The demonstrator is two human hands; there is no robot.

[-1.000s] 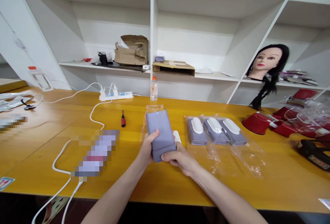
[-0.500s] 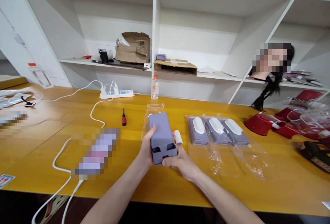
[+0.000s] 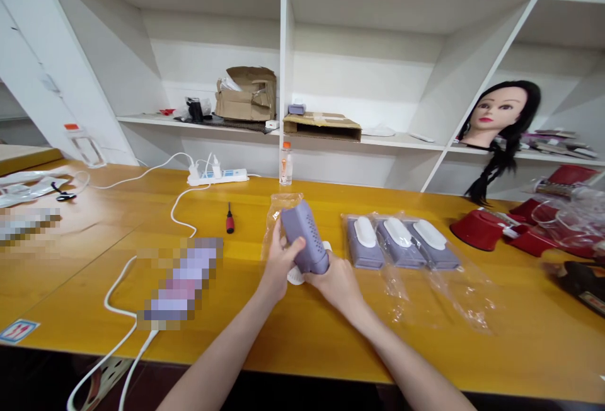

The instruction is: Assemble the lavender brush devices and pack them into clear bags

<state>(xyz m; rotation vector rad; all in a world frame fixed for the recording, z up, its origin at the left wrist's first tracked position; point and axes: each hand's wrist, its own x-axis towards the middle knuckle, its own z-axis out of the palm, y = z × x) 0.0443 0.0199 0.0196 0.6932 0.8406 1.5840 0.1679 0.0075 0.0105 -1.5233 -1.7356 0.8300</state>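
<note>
A perforated lavender plastic casing (image 3: 305, 237) sits tilted in both hands above the yellow wooden table (image 3: 331, 348), its upper end leaning toward 11 o'clock. The left hand (image 3: 281, 266) grips its near side, with the thumb pressed onto the casing and the fingers curled out of sight behind it. The right hand (image 3: 336, 283) cups the lower end, its fingers close together; their tips are hidden. A white oval piece (image 3: 295, 277) shows just beneath the casing, between the hands. A clear plastic bag (image 3: 278, 215) lies at 11 o'clock, touching the casing. Three bagged lavender units (image 3: 401, 244) lie at 3 o'clock, a red-handled screwdriver (image 3: 230, 222) at 10 o'clock, and a pixelated object (image 3: 179, 282) at 9 o'clock.
</note>
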